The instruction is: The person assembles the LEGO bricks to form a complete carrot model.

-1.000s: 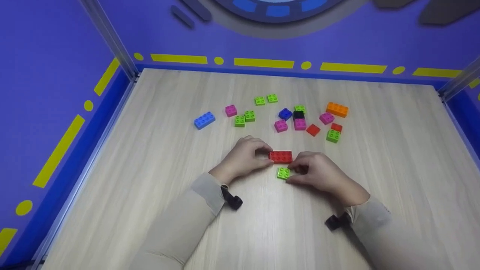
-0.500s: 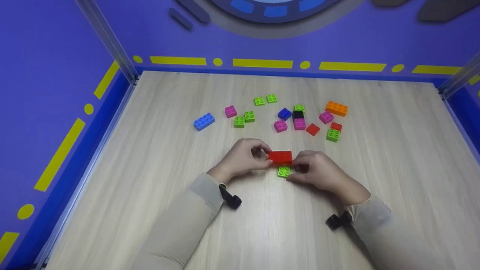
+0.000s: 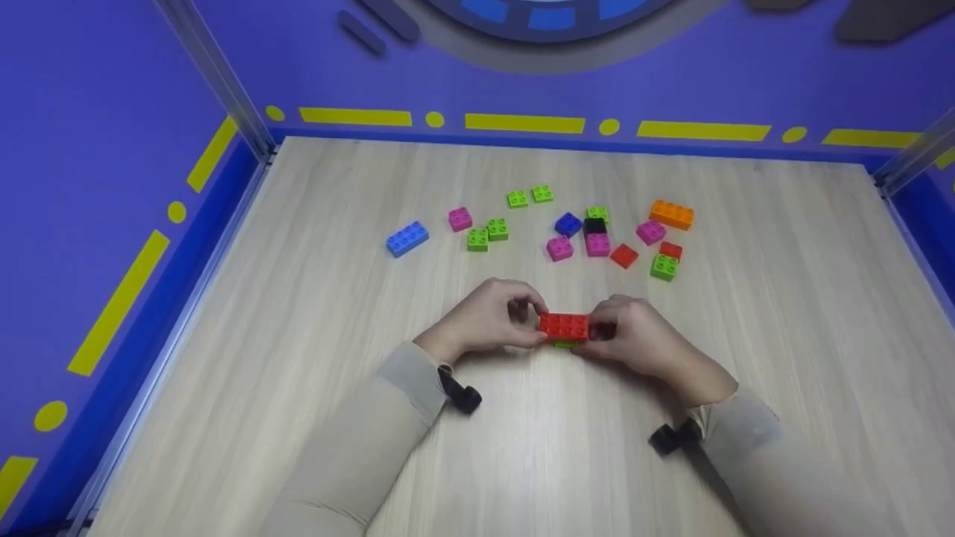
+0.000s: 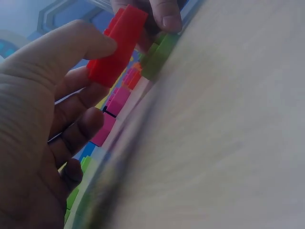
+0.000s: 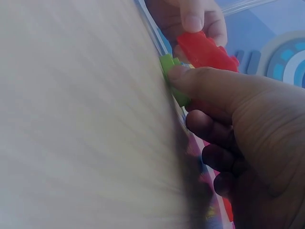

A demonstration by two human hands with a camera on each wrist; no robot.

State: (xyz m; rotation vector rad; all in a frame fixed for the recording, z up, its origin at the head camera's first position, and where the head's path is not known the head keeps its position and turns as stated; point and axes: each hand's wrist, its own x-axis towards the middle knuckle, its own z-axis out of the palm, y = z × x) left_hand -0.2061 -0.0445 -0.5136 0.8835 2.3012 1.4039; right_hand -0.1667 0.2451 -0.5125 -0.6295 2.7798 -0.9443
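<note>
A long red building brick (image 3: 564,327) is pinched at its left end by my left hand (image 3: 496,317). In the left wrist view the red brick (image 4: 119,47) is tilted and raised off the table. Beneath it, a small lime green brick (image 3: 565,344) stands on the table, mostly covered in the head view. My right hand (image 3: 642,335) holds this green brick (image 5: 182,98) between thumb and fingers, the thumb on its near side. A narrow gap shows between the two bricks in the left wrist view.
Loose bricks lie farther back on the wooden table (image 3: 336,335): a light blue one (image 3: 407,239) at left, an orange one (image 3: 671,214) at right, several green and pink ones between. A flat red piece (image 3: 624,256) lies beyond my right hand. Blue panels (image 3: 522,89) wall the back and left.
My left hand has lifted the red brick and brought it toward me, over the green brick. The right hand has stayed nearly in place at the green brick.
</note>
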